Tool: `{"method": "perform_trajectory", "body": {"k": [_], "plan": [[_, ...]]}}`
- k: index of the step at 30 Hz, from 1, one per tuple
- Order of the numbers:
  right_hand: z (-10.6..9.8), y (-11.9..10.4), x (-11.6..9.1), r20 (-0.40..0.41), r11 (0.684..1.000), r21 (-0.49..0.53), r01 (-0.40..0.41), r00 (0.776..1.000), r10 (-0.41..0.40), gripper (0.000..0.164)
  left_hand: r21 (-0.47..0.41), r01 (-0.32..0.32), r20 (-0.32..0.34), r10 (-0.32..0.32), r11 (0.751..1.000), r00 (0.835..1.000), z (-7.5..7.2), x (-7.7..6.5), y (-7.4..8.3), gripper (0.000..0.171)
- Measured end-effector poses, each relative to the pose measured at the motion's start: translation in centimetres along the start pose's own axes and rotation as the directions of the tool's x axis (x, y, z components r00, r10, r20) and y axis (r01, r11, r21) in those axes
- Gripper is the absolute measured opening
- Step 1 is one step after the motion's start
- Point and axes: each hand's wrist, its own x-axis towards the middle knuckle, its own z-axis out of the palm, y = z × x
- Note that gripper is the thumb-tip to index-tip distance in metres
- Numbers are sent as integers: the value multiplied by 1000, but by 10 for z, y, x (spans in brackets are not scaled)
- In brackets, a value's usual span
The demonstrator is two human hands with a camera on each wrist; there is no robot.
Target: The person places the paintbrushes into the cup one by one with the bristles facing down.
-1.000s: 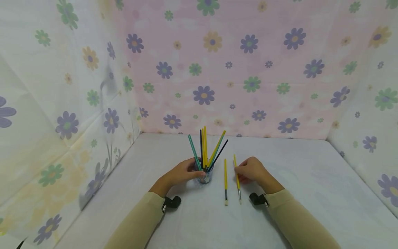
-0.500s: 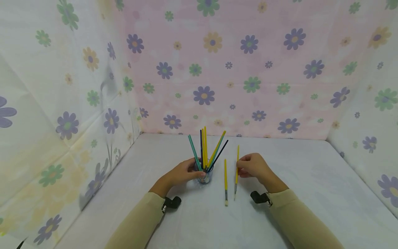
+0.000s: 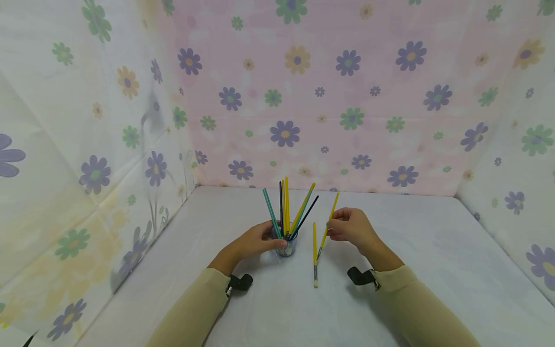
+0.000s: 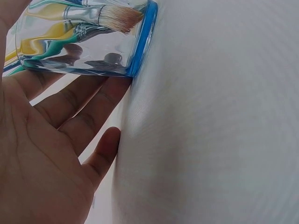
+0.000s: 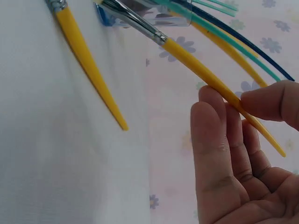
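My left hand (image 3: 247,246) holds a clear glass (image 3: 285,249) with its thumb and fingers around the side. Several paintbrushes (image 3: 286,205) with yellow, teal and dark blue handles stand in it, handles up. In the left wrist view, bristles (image 4: 120,18) show through the wall above the glass's blue base (image 4: 143,39). Right of the glass, my right hand (image 3: 356,232) pinches a yellow paintbrush (image 5: 198,70) by the handle between thumb and fingers, tilted with its bristle end down and to the left. A second yellow paintbrush (image 3: 314,241) lies on the table between glass and right hand.
The table (image 3: 269,308) has a white cover. Flowered cloth hangs behind it (image 3: 321,106) and on both sides. A black wrist camera (image 3: 241,281) sits at the left cuff, another black wrist camera (image 3: 361,276) at the right cuff.
My right hand has lifted the yellow paintbrush from the table. Its handle end has swung up and right, and its bristle end left, towards the other yellow paintbrush. The left hand stays on the glass.
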Motion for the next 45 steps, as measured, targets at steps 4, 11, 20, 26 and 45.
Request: {"method": "perform_trajectory", "body": {"k": [4, 11, 20, 26, 45], "plan": [[0, -4, -3, -20, 999, 13, 47, 999, -47, 30, -1, 3, -3, -3, 1000, 1000, 0, 0, 0, 56], [2, -15, -12, -52, 991, 40, 125, 991, -123, 27, -4, 1, 1, -1, 1000, 1000, 0, -1, 2, 55], [8, -26, -22, -109, 976, 70, 208, 974, -200, 27, -7, 16, -3, -16, 1000, 1000, 0, -1, 2, 53], [8, -30, -28, -116, 959, 90, 268, 959, -257, 29, 4, 24, -7, -24, 1000, 1000, 1, -1, 3, 54], [24, -22, -32, -82, 886, 6, 463, 884, -461, 24, -14, -3, 7, 3, 1000, 1000, 0, -1, 3, 50]]}}
